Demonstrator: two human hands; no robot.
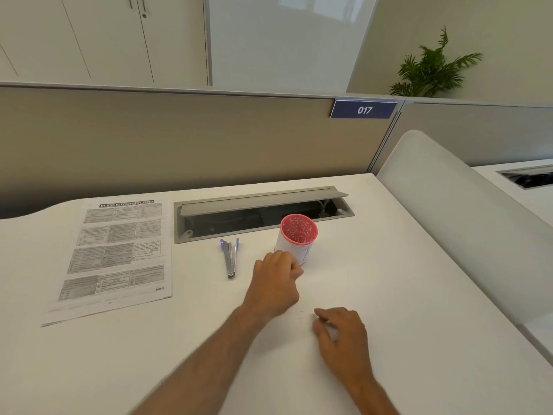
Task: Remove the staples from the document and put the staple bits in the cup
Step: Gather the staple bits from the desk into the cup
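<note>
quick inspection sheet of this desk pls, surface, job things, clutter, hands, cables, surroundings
surface: white desk, tiny staple bits between the hands
job's things: document flat at left; staple remover beside it; red cup upright
clutter: nothing seen
hands: left hand by the cup's base, fingers curled; right hand fingertips on desk
cables: some inside the open cable tray
surroundings: partition, 017 sign, plant
</note>
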